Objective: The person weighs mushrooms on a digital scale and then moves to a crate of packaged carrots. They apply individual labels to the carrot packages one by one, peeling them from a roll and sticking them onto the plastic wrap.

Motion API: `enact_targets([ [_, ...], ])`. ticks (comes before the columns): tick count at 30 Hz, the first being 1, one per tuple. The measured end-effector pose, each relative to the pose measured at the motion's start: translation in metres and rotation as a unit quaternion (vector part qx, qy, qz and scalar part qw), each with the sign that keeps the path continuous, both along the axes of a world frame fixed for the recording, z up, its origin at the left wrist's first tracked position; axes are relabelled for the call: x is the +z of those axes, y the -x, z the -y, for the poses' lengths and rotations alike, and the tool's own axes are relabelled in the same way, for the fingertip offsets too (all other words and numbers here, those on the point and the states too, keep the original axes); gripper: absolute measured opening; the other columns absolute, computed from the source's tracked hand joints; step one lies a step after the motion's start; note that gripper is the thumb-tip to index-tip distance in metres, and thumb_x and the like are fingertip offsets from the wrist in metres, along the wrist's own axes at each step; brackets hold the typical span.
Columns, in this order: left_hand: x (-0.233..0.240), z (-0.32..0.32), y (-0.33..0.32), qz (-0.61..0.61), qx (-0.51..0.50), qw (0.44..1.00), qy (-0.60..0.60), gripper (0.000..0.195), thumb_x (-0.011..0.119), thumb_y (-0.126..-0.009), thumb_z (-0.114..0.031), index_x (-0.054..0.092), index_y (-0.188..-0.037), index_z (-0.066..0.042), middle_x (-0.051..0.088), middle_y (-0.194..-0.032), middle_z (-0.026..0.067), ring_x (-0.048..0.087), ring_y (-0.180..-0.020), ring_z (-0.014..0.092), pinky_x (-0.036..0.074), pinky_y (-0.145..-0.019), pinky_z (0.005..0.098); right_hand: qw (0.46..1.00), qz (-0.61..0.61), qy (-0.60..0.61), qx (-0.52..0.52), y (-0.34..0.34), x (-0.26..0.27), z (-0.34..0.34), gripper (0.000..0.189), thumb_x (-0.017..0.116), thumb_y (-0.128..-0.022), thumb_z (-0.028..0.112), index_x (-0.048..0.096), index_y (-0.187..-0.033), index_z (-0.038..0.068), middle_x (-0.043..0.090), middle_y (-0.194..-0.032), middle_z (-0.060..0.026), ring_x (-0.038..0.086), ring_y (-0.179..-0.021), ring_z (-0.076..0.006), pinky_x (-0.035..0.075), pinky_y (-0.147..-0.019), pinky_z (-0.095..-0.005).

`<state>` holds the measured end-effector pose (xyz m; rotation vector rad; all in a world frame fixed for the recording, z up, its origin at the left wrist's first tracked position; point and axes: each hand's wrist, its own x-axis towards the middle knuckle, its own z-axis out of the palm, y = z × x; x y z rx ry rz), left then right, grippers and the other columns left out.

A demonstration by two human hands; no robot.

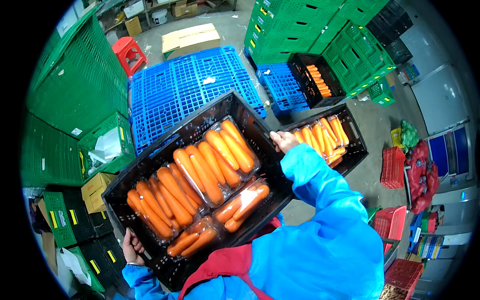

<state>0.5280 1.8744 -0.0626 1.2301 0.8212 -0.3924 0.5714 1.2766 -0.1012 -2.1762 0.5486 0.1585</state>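
Observation:
A black plastic crate (176, 129) is held tilted in front of my body. Inside lie several clear-wrapped packs of carrots (202, 168), some lengthwise in rows and smaller ones along the near side. My left hand (132, 247) grips the crate's near left end, fingers curled at its wall. My right hand (284, 141) holds the far right end by the rim. Just beyond my right hand and partly behind my sleeve is a second black crate (355, 131) with more wrapped carrots (326, 137).
Ahead lies a blue plastic pallet (180, 86), with a red stool (129, 56) behind its left side. Green crates (288, 30) stand stacked at the back right, beside a black crate of carrots (318, 80) on another blue pallet. Tall green stacks (78, 86) line the left.

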Motion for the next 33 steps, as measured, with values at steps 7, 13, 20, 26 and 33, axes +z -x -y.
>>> enact_targets([
  [7, -0.002, 0.034, -0.034, 0.030, -0.061, 0.998, -0.013, 0.027, 0.055, -0.082, -0.038, 0.045, -0.072, -0.016, 0.030, -0.049, -0.0068, 0.024, -0.036, 0.004, 0.018, -0.034, 0.0199, 0.998, 0.030, -0.056, -0.017, 0.013, 0.003, 0.043, 0.047, 0.045, -0.084, 0.044, 0.056, -0.067, 0.002, 0.052, -0.055, -0.0065, 0.051, -0.051, -0.0167, 0.038, -0.051, -0.0308],
  [13, -0.014, 0.065, -0.084, 0.024, -0.113, 0.991, -0.069, 0.030, 0.059, -0.079, -0.039, 0.045, -0.071, -0.014, 0.032, -0.050, -0.0059, 0.025, -0.036, 0.005, 0.020, -0.036, 0.0207, 0.984, 0.040, -0.121, -0.123, 0.022, -0.035, 0.066, 0.044, 0.047, -0.083, 0.042, 0.056, -0.065, 0.003, 0.051, -0.053, -0.0058, 0.050, -0.050, -0.0164, 0.037, -0.049, -0.0296],
  [20, -0.059, 0.094, -0.135, 0.021, -0.129, 0.986, -0.107, 0.035, 0.060, -0.077, -0.043, 0.044, -0.068, -0.013, 0.033, -0.048, -0.0042, 0.026, -0.035, 0.006, 0.020, -0.035, 0.0217, 0.976, 0.037, -0.106, -0.189, 0.029, -0.079, 0.073, 0.047, 0.047, -0.083, 0.044, 0.054, -0.066, 0.001, 0.050, -0.054, -0.0059, 0.047, -0.049, -0.0159, 0.036, -0.049, -0.0296],
  [26, -0.086, 0.109, -0.153, 0.005, -0.113, 0.989, -0.093, 0.033, 0.058, -0.079, -0.040, 0.044, -0.065, -0.014, 0.035, -0.046, -0.0050, 0.029, -0.035, 0.006, 0.022, -0.035, 0.0220, 0.975, 0.022, -0.065, -0.212, 0.039, -0.081, 0.066, 0.048, 0.044, -0.084, 0.047, 0.055, -0.070, 0.002, 0.048, -0.055, -0.0044, 0.046, -0.051, -0.0147, 0.035, -0.049, -0.0292],
  [33, -0.092, 0.109, -0.138, 0.083, -0.110, 0.960, -0.245, 0.023, 0.061, -0.078, -0.031, 0.049, -0.077, -0.012, 0.044, -0.054, -0.0038, 0.039, -0.040, 0.007, 0.029, -0.037, 0.0212, 0.970, -0.047, 0.035, -0.234, 0.041, -0.078, 0.059, 0.048, 0.041, -0.087, 0.047, 0.054, -0.094, 0.001, 0.055, -0.069, -0.0115, 0.052, -0.067, -0.0229, 0.040, -0.063, -0.0349],
])
